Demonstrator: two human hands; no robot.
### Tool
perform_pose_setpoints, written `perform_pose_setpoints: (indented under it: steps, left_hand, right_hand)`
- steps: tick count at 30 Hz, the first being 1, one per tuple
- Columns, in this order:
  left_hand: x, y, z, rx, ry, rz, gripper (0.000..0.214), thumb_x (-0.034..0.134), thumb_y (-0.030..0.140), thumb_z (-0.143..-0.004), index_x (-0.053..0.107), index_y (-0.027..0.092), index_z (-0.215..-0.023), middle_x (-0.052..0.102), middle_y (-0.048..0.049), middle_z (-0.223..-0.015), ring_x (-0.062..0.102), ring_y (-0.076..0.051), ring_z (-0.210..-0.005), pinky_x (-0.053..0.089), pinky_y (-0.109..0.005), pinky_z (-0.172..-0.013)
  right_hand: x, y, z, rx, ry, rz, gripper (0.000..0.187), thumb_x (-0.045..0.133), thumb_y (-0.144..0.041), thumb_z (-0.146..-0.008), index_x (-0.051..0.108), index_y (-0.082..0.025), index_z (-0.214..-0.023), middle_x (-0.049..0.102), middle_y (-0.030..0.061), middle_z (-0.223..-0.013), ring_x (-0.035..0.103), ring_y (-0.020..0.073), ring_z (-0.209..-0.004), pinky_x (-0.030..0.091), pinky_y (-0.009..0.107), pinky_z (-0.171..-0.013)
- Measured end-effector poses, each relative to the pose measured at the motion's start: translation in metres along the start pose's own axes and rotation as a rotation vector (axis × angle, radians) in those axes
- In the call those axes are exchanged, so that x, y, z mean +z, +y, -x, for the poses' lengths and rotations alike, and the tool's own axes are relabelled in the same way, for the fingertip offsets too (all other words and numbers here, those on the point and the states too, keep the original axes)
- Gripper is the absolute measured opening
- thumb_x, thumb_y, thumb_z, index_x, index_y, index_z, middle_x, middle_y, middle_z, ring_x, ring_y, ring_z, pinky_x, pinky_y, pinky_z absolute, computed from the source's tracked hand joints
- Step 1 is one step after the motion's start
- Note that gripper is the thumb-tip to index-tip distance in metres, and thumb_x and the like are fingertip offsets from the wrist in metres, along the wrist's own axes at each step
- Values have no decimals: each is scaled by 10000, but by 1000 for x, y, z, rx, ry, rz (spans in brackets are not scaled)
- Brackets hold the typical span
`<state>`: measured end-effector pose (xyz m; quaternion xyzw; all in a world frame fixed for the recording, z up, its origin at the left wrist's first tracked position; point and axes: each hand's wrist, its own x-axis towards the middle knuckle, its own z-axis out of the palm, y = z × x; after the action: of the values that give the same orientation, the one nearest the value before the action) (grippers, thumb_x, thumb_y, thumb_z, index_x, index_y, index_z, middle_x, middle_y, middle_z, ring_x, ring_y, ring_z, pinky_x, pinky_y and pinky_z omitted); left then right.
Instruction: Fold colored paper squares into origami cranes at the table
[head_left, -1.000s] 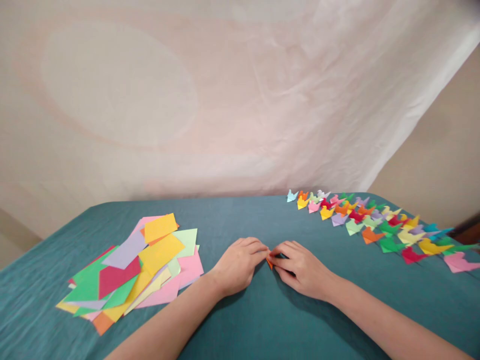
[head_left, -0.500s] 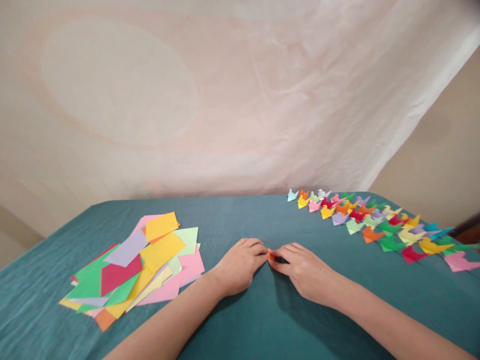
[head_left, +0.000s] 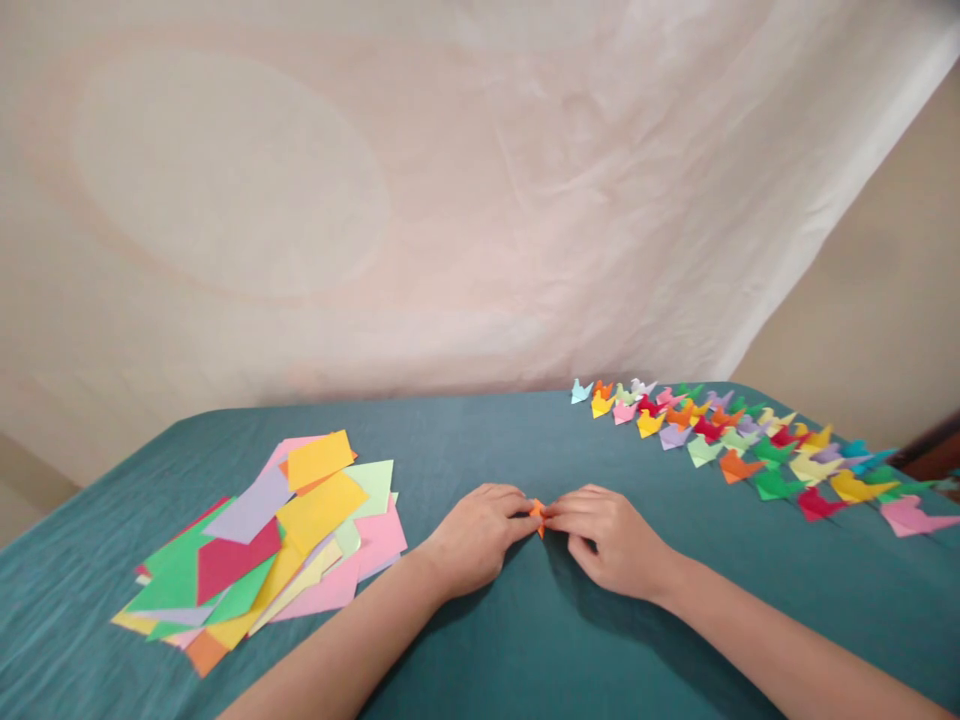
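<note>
A small piece of folded orange paper (head_left: 538,516) is pinched between my two hands, just above the middle front of the table. My left hand (head_left: 484,532) grips its left side between thumb and fingers. From the right, the fingertips of my right hand (head_left: 611,540) close on its other side, with the thumb bent lower beneath them. Fingers cover much of the paper, so its full shape is hidden.
To the left lies a loose pile of coloured paper sheets (head_left: 240,555). Rows of small folded paper birds (head_left: 739,467) in many colours stand at the right. A teal cloth (head_left: 450,440) covers the table, and a pale curtain (head_left: 450,200) hangs behind it.
More of the orange paper shows now, with points at top and bottom. My right fingers have straightened and shifted on it, the thumb dropping lower. The view has tilted slightly.
</note>
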<state>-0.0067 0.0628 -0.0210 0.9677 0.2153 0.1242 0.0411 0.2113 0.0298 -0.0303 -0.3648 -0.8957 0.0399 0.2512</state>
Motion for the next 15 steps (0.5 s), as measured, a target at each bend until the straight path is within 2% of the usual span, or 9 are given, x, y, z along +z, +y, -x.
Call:
perform_pose_setpoints:
  steps: [3, 5, 11, 15]
  left_hand:
    - [-2, 1, -1, -6, -8, 18, 385, 477, 87, -822, 540, 197, -1185, 604, -59, -1157, 513, -176, -1107, 384, -333, -974]
    - [-3, 1, -2, -16, -13, 33, 383, 471, 81, -815, 547, 183, -1176, 606, -62, -1159, 518, -180, -1102, 382, -331, -978]
    - [-4, 0, -2, -39, -12, 98, 395, 434, 66, -800, 560, 182, -1156, 603, -51, -1174, 520, -181, -1102, 374, -333, -989]
    - [-5, 0, -1, -44, 3, 125, 443, 415, 51, -781, 535, 186, -1185, 604, -48, -1176, 525, -172, -1101, 379, -334, -987]
  right_hand:
    - [9, 11, 2, 60, 145, -45, 349, 440, -47, -748, 674, -214, -947, 697, 40, -962, 641, 160, -838, 480, 319, -784]
    - [13, 16, 3, 76, 171, -55, 337, 438, -45, -746, 685, -217, -896, 693, 39, -972, 639, 166, -841, 488, 325, -782]
    - [12, 17, 4, 38, 113, -39, 343, 443, -35, -746, 689, -213, -906, 689, 39, -956, 627, 179, -849, 486, 340, -787]
    - [11, 14, 2, 59, 122, -53, 312, 467, -53, -772, 669, -210, -950, 681, 40, -944, 616, 169, -828, 482, 331, -776]
